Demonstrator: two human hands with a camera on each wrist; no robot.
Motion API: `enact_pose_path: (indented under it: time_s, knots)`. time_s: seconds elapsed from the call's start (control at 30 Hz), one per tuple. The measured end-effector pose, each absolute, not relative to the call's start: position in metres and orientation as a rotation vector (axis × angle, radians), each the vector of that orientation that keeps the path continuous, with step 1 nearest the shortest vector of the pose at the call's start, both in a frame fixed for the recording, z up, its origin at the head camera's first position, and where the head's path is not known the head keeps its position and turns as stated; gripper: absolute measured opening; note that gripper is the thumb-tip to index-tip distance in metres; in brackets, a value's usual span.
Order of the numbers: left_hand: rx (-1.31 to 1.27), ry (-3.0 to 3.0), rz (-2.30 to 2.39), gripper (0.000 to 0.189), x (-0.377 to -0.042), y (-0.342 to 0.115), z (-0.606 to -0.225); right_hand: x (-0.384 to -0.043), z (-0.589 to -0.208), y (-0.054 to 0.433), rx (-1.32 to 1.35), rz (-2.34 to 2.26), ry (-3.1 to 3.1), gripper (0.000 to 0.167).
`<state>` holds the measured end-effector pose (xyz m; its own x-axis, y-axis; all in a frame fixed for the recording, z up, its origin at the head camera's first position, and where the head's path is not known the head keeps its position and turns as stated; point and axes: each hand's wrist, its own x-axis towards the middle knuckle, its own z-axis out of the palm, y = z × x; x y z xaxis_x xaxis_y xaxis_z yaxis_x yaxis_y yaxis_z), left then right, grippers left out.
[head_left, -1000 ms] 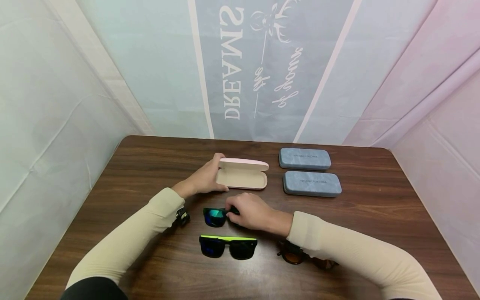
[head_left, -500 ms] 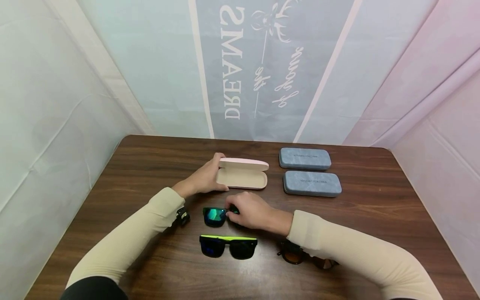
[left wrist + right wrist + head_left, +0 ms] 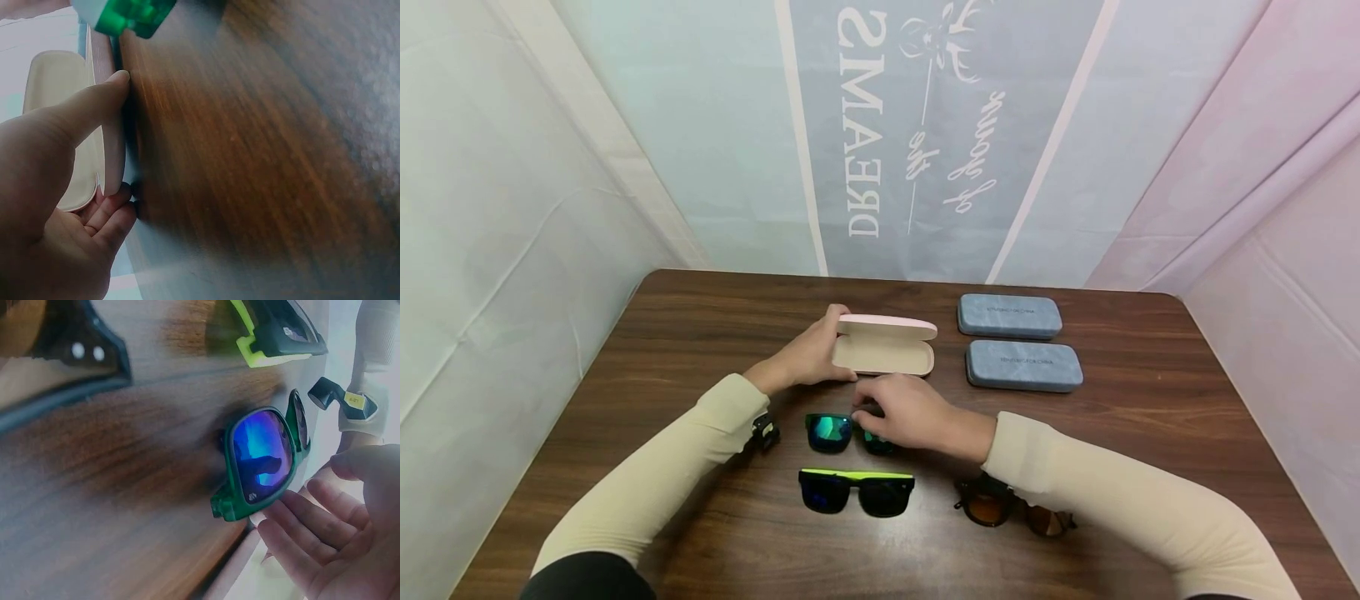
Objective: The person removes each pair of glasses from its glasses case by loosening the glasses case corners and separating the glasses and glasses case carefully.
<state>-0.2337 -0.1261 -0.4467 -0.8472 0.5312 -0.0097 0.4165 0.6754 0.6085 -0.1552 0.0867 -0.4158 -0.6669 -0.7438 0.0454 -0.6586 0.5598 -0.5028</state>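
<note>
My left hand (image 3: 805, 354) grips the left end of an open glasses case (image 3: 883, 357) with a pink lid and cream lining. In the left wrist view, the thumb lies along the case's (image 3: 112, 150) front edge and fingers reach round its end. Just in front lie green-framed sunglasses (image 3: 830, 433) with mirrored lenses. Over their right half is my right hand (image 3: 913, 412), fingers loosely bent and partly hiding that lens. The right wrist view has its fingertips right at the edge of the sunglasses (image 3: 259, 456), with the thumb apart from the frame.
Black and lime sunglasses (image 3: 856, 493) lie nearer me. Brown-lensed sunglasses (image 3: 987, 504) sit below the right sleeve, partly covered by it. Two closed blue-grey glasses cases (image 3: 1024, 365) stand at the back right of the wooden table (image 3: 700, 308). Cloth walls (image 3: 737, 167) surround it.
My right hand has shifted slightly up and away from the bridge of the green sunglasses, uncovering more of their right lens. The left hand and the case stay put.
</note>
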Motion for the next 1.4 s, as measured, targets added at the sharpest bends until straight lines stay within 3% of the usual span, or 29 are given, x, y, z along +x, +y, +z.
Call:
enact_pose_path:
  time_s: [0.33,0.9,1.23,1.4]
  knots:
    - [0.761,2.7,0.895,0.093,-0.234,-0.124,-0.448,-0.163,-0.402,0.095,-1.228,-0.739,2.635,0.015]
    - [0.811,2.694,0.944,0.092,-0.235,-0.126,-0.45,-0.184,-0.377,0.108,-1.146,-0.758,2.787,0.011]
    - [0.777,2.672,0.938,0.095,-0.237,-0.126,-0.445,-0.195,-0.373,0.114,-1.082,-0.824,2.89,0.021]
    - [0.785,2.664,0.945,0.096,-0.238,-0.127,-0.446,-0.202,-0.373,0.117,-1.066,-0.885,2.916,0.034]
